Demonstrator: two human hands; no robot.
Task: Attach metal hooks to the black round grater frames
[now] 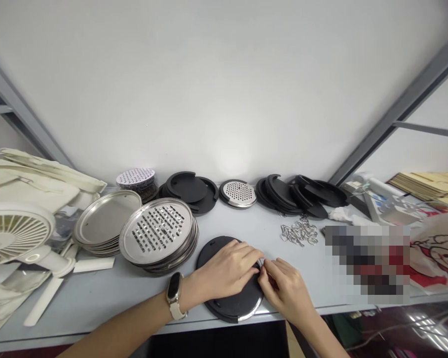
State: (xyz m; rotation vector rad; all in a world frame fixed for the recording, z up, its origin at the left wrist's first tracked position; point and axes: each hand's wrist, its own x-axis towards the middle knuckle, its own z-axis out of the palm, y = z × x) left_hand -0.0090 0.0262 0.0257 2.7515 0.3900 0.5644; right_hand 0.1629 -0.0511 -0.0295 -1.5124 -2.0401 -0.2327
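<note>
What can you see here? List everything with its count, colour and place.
wall: one, white, behind
frame posts: two, grey, either side
table: one, pale grey, below
fan: one, cream, far left
plain metal discs: stack, silver, left
slotted metal discs: stack, silver, left of centre
small patterned discs: stack, pale-topped, back left
black discs: several, two back groups
holed disc: one, silver, back centre
metal clips: pile, silver, right
tan sheets: stack, far right
working disc: one, black, under hands
pixelated patch: contents unclear
wristband: one, pale strap, left wrist
left hand, right hand: front centre
</note>
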